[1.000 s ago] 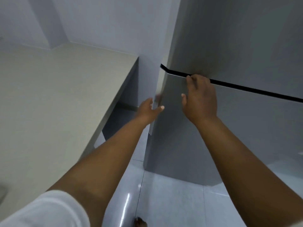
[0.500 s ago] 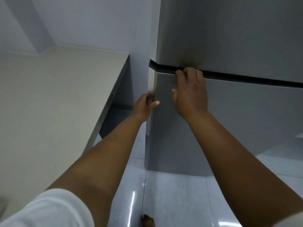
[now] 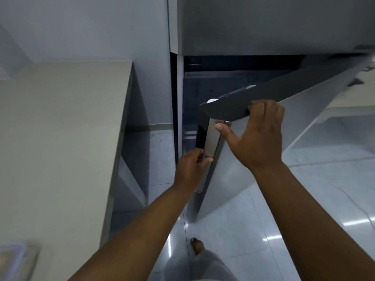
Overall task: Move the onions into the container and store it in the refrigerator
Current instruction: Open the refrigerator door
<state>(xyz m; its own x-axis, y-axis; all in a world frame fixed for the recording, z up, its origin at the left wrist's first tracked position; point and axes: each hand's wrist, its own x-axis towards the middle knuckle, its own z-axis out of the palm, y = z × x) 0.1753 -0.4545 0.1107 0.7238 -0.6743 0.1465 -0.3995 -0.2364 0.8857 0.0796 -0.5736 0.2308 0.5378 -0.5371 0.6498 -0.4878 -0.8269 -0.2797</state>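
Container [image 3: 14, 260] is glimpsed, blurred, at the near-left corner of the surface [image 3: 60, 138], well apart from the fridge; onions cannot be made out. Further right, the door [image 3: 239, 163] stands partly open. Its vertical edge is clasped by the left hand [image 3: 190, 169], its top corner by the right hand [image 3: 259, 134], both grips closed on it. The door should be swung fully wide and a shelf checked for room, judged dark inside, before one hand is freed to fetch the container.
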